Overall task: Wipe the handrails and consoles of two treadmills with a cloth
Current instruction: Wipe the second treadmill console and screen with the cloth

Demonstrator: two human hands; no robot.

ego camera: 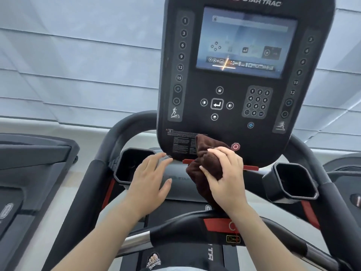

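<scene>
Left hand [149, 178] spread wide, empty, just below the console [244, 79] edge; right hand [224, 173] clutching brown cloth [203, 153] pressed against console's lower face, hiding part of the fine print and red strip [251, 167]; handrail [175, 229] beneath wrists.

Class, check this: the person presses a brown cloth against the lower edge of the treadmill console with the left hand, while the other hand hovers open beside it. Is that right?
One detail is wrong: the head view shows the right hand gripping the brown cloth at the lower edge of the console. The left hand is the one hovering open beside it.
</scene>
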